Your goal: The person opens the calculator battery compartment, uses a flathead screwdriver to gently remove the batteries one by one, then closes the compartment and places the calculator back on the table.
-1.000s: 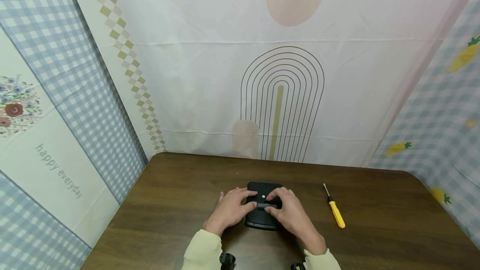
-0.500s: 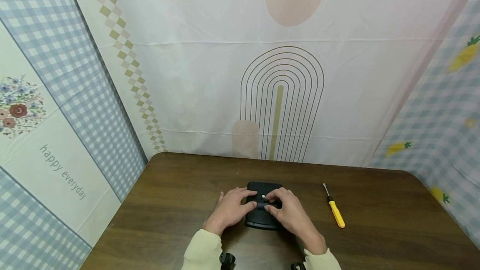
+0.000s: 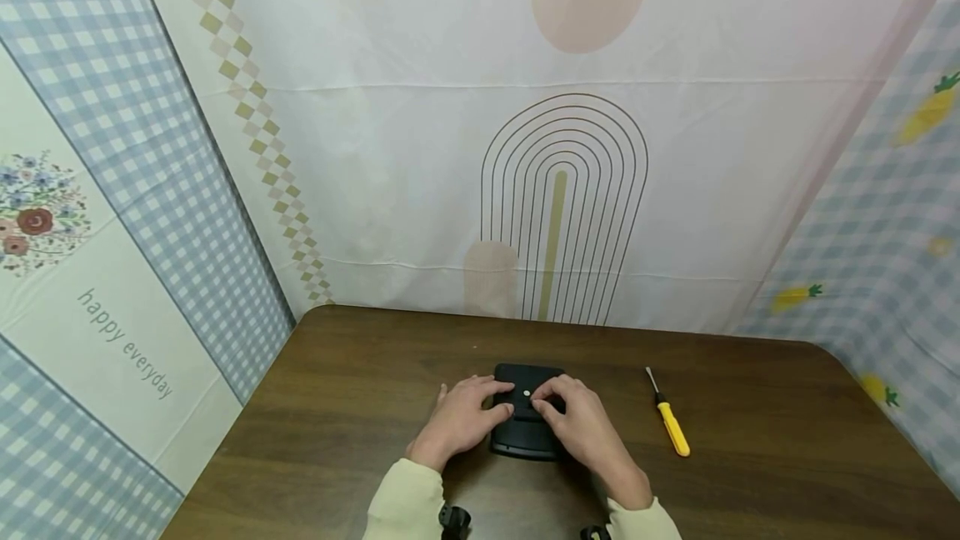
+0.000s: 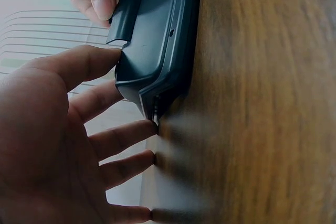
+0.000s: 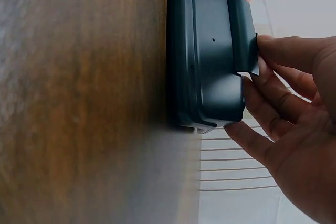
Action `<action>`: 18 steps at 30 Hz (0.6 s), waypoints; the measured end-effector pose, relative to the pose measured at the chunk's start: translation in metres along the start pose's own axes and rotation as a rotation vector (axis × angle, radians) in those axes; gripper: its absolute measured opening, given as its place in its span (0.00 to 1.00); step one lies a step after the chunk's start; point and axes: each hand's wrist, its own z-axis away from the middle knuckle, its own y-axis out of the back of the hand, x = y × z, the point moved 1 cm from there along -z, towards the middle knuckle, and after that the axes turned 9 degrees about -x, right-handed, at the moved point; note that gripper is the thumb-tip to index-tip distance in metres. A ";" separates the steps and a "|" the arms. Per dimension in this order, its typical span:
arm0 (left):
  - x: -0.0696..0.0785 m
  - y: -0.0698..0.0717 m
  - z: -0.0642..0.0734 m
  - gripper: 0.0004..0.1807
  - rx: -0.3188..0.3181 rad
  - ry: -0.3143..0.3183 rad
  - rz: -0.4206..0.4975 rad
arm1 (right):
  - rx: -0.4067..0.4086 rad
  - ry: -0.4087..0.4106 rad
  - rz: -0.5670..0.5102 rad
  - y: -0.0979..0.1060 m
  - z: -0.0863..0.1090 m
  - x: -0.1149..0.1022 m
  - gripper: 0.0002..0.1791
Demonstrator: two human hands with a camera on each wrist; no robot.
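A black flat device (image 3: 528,445) with rounded corners lies on the wooden table. A curved black cover (image 5: 243,32) stands proud of its upper face, with its near edge lifted in both wrist views. My right hand (image 3: 585,425) pinches this cover between thumb and fingers, while other fingers rest along the device's side. My left hand (image 3: 461,417) lies over the opposite side, fingers spread and fairly straight. Its thumb touches the device's edge, and several fingertips reach down to the tabletop in the left wrist view. Between the hands a small pale round spot (image 3: 527,393) shows on the device.
A screwdriver (image 3: 670,419) with a yellow handle lies to the right of the hands, shaft pointing away. Behind the table's (image 3: 360,407) far edge hangs a patterned white cloth (image 3: 390,190). Checked cloths (image 3: 187,173) flank both sides.
My right thumb has shifted up and forward on the cover. The cover's near edge, earlier a pale grey strip, now looks dark and flatter. My left hand stays put.
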 end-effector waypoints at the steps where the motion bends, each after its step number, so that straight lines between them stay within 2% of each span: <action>1: 0.000 0.000 0.000 0.23 0.000 -0.001 0.001 | -0.001 -0.001 0.000 0.000 0.000 0.000 0.04; 18: 0.002 0.001 0.000 0.23 0.003 0.005 0.003 | 0.037 -0.016 0.027 0.009 0.001 -0.007 0.07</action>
